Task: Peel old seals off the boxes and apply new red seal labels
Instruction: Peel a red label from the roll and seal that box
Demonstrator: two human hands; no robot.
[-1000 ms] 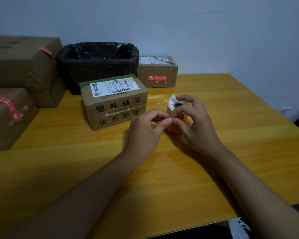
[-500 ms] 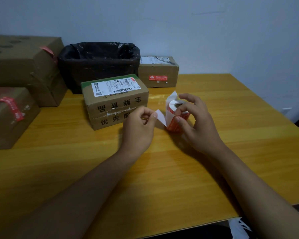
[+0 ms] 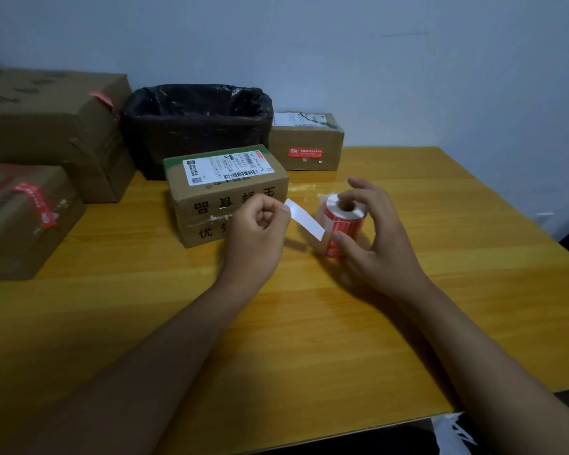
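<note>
Stage: label being drawn | left hand [image 3: 255, 231] pinches strip [image 3: 304, 218] | right hand [image 3: 372, 234] grips roll [image 3: 342, 224], counter centre | near box [image 3: 227, 195] unsealed; three others bear red seals.

**Both hands out in front, left pinching, right cupped**

I see my two bare forearms reaching in from the bottom edge and converging toward the middle of the frame. My left hand [image 3: 255, 229] sits just left of centre, fingers curled into a loose fist, with thumb and forefinger pinched together at its upper right on the end of a white strip [image 3: 304, 218]. My right hand [image 3: 380, 238] lies right of centre, palm turned inward: the thumb presses the lower side of the label roll [image 3: 342, 224], the forefinger arches over its top, and the other fingers spread loosely behind. The two hands are near each other but apart. Both wrists are held above the surface [image 3: 309, 323].
</note>
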